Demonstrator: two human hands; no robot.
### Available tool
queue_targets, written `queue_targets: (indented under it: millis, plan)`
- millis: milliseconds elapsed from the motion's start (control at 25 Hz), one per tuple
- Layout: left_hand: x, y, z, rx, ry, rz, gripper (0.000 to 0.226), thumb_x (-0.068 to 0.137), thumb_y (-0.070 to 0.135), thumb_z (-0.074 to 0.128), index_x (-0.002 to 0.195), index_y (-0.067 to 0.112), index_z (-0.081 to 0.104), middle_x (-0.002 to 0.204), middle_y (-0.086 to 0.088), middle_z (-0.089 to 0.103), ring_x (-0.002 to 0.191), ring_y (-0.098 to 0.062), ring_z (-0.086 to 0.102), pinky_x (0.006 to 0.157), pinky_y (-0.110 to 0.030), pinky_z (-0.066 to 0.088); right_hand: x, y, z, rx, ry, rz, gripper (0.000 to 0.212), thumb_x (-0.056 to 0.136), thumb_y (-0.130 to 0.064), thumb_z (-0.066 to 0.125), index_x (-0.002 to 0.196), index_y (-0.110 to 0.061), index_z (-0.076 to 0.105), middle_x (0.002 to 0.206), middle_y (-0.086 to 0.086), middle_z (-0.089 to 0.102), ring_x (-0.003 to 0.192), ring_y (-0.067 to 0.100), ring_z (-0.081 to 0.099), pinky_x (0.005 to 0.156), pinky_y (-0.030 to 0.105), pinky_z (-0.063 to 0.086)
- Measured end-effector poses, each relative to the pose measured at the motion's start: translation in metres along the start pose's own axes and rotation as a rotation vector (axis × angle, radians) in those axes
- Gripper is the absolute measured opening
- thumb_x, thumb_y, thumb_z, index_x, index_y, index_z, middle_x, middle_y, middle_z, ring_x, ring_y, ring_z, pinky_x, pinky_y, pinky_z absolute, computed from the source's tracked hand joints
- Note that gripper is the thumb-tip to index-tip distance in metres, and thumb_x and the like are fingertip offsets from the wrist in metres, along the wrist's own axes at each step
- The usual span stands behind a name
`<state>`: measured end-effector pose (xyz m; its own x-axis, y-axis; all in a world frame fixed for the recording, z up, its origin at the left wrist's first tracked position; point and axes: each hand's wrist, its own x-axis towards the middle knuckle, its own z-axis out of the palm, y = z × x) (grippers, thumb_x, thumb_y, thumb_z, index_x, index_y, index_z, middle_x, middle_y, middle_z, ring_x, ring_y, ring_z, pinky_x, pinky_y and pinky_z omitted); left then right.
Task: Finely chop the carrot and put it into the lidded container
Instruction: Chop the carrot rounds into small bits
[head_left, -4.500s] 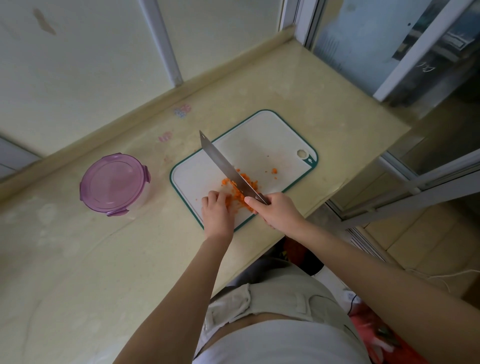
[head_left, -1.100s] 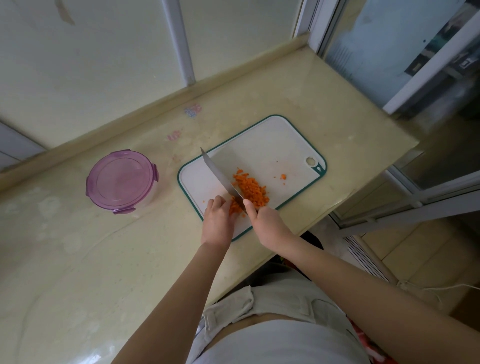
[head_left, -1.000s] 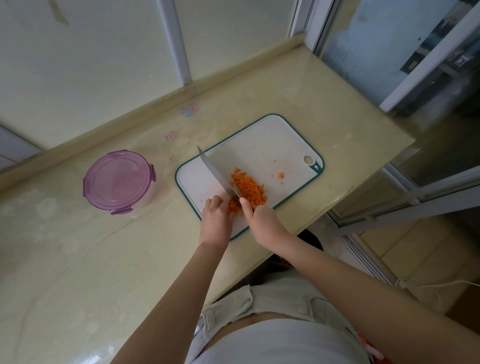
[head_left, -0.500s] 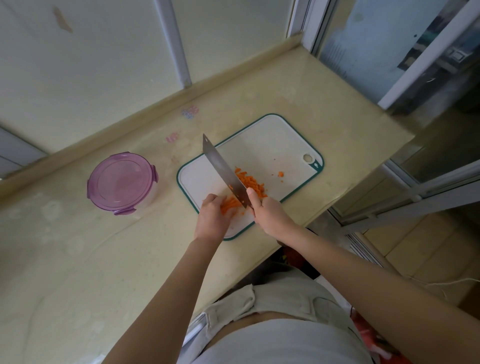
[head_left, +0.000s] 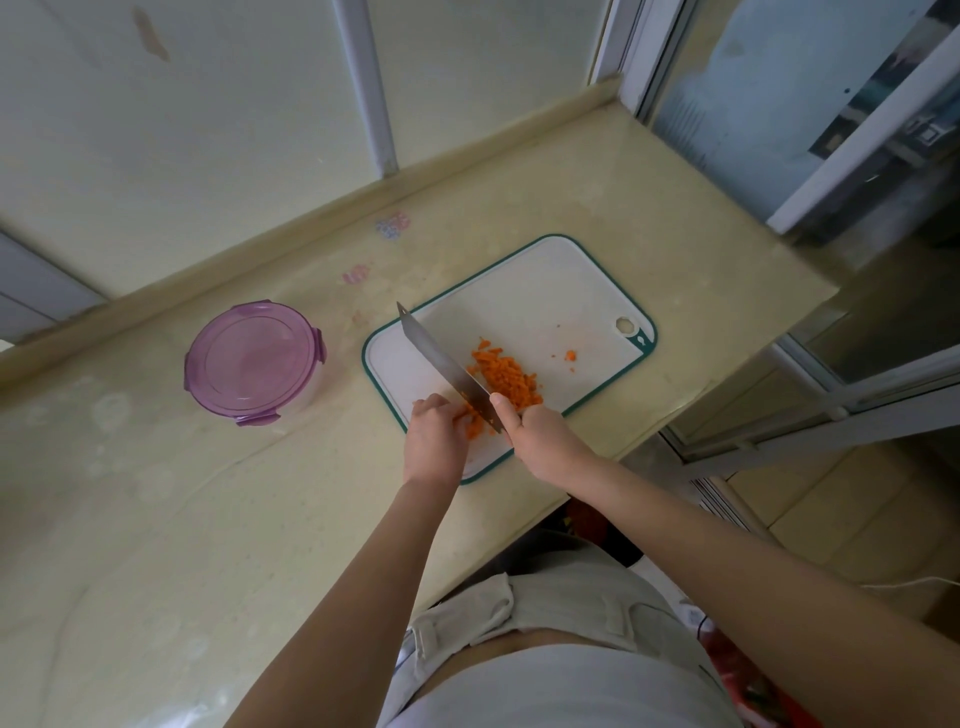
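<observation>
Counter (head_left: 208, 519): pale yellow stone-look top, raised lip along the wall.
Lidded container (head_left: 253, 356): round clear tub, purple clip lid on, standing left of the board, not touching it.
Cutting board (head_left: 545, 291): white with teal rim, hanging hole at its right corner, by the front edge.

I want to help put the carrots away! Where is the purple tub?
In the head view, the tub sits on the counter, lid on, to the left of the board.

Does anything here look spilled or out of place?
Only slightly: a stray carrot bit lies on the board apart from the pile, toward the board's hole end. Otherwise nothing stands out.
</observation>
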<state>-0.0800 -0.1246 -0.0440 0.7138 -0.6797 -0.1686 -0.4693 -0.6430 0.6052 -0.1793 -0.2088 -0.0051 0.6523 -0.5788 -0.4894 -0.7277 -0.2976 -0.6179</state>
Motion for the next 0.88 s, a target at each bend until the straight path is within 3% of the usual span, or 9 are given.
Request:
queue_targets:
  millis: [160,440,520,640,720,880]
  plan:
    - [0.000,0.000,-0.001,0.012,-0.008,0.014,0.019,0.091,0.011,0.055,0.098,0.007,0.073,0.098,-0.011,0.061,0.096,-0.026,0.048,0.072,-0.019,0.031,-0.002,-0.002,0.006,-0.039,0.014,-0.004,0.062,0.100,-0.049,0.025,0.052,-0.011,0.033,0.052,0.002,0.039,0.048,0.016,0.037,0.046,0.025,0.026]
    - [-0.002,0.002,-0.005,-0.004,0.004,0.050,0.023,0.088,0.001,0.051,0.094,0.003,0.073,0.099,-0.016,0.063,0.096,-0.033,0.050,0.071,-0.022,0.029,-0.002,-0.006,0.020,-0.183,0.032,-0.023,0.060,0.099,-0.052,0.025,0.057,-0.012,0.042,0.063,0.007,0.051,0.063,0.025,0.050,0.059,0.031,0.037]
    - [-0.002,0.000,-0.004,-0.001,0.003,0.049,0.020,0.089,0.006,0.054,0.094,0.005,0.074,0.095,-0.015,0.063,0.094,-0.031,0.049,0.069,-0.020,0.027,0.001,-0.006,0.016,-0.135,0.010,-0.044,0.061,0.100,-0.050,0.025,0.059,-0.008,0.045,0.062,0.009,0.052,0.062,0.026,0.050,0.057,0.031,0.036]
    - [-0.003,-0.001,-0.003,-0.031,0.012,0.030,0.017,0.089,0.011,0.058,0.092,0.004,0.073,0.091,-0.014,0.062,0.091,-0.029,0.049,0.067,-0.017,0.025,0.006,-0.002,0.006,-0.037,-0.004,-0.027,0.063,0.100,-0.050,0.025,0.052,-0.010,0.036,0.053,0.004,0.043,0.050,0.018,0.040,0.048,0.027,0.028]
    - [-0.003,-0.001,-0.006,-0.059,0.020,0.018,0.017,0.088,0.012,0.059,0.085,0.003,0.072,0.085,-0.013,0.062,0.085,-0.028,0.052,0.065,-0.018,0.025,0.011,0.002,0.001,0.029,-0.009,-0.002,0.066,0.100,-0.051,0.022,0.054,-0.005,0.036,0.051,0.005,0.041,0.048,0.019,0.039,0.050,0.030,0.032]
    - [-0.004,-0.002,-0.013,-0.083,0.042,0.010,0.016,0.088,0.015,0.060,0.091,0.003,0.070,0.090,-0.012,0.064,0.084,-0.025,0.055,0.071,-0.021,0.036,0.009,0.009,-0.002,0.153,-0.001,0.001,0.064,0.099,-0.053,0.018,0.065,-0.005,0.045,0.052,0.006,0.038,0.042,0.016,0.035,0.051,0.031,0.031]
